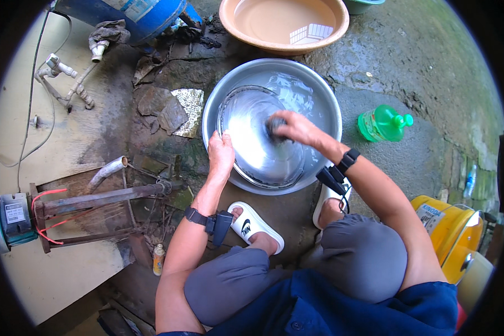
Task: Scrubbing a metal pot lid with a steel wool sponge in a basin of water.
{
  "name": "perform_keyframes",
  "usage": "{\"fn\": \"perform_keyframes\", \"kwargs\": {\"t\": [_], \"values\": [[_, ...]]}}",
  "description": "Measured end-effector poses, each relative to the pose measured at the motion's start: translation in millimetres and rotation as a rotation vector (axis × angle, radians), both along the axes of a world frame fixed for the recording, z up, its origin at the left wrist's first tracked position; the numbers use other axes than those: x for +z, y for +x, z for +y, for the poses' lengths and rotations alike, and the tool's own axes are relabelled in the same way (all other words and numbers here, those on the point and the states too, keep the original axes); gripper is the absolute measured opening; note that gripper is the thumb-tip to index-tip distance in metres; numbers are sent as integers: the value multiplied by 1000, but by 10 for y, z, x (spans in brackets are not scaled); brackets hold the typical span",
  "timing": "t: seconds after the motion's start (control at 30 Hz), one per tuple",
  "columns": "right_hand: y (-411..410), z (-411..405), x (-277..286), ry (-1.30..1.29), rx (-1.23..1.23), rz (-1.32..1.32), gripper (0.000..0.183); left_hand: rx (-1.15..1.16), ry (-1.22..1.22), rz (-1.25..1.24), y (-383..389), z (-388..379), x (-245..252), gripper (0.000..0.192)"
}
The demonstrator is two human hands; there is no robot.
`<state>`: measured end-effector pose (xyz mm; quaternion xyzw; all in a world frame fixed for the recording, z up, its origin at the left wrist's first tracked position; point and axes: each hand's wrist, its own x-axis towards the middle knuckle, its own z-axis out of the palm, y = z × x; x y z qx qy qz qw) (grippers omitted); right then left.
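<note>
A large metal basin [335, 113] with water in it stands on the ground in front of my feet. Inside it, tilted, lies a round shiny metal lid or shallow pan [248, 122] with a dark rim. My left hand [221, 153] grips that rim at its left side, thumb on top. In my right hand [296, 128] is a dark scouring pad [276, 125], pressed against the inner surface near the middle. The fingers of the right hand are slightly blurred, and its palm side is hidden.
Beyond the basin stands a tan tub [283, 21] of cloudy water. To the right are a green plastic bottle [384, 123] and a yellow bucket [449, 235]. Broken stones [161, 107], pipes [69, 82] and a metal frame [105, 199] with a motor-like unit [14, 218] occupy the left.
</note>
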<state>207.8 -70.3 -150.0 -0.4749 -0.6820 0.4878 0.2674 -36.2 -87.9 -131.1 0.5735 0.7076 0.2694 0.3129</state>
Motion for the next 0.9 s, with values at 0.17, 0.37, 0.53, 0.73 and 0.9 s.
{"fn": "perform_keyframes", "kwargs": {"t": [0.17,0.37,0.53,0.73,0.9], "values": [[-138,-135,-26,308,70,-401,25,-20,-38,21,97,0,33,35],[-254,91,23,427,120,-472,19,-56,20,127,72,-5,37,37],[-50,284,-233,-63,-414,-275,31,-55,62,6,258,-51,53,32],[148,-207,34,110,-408,-62,37,40,-11,-52,-64,-89,-148,26],[-211,-568,27,181,-178,-97,40,65,53,-28,-75,-108,-275,27]]}}
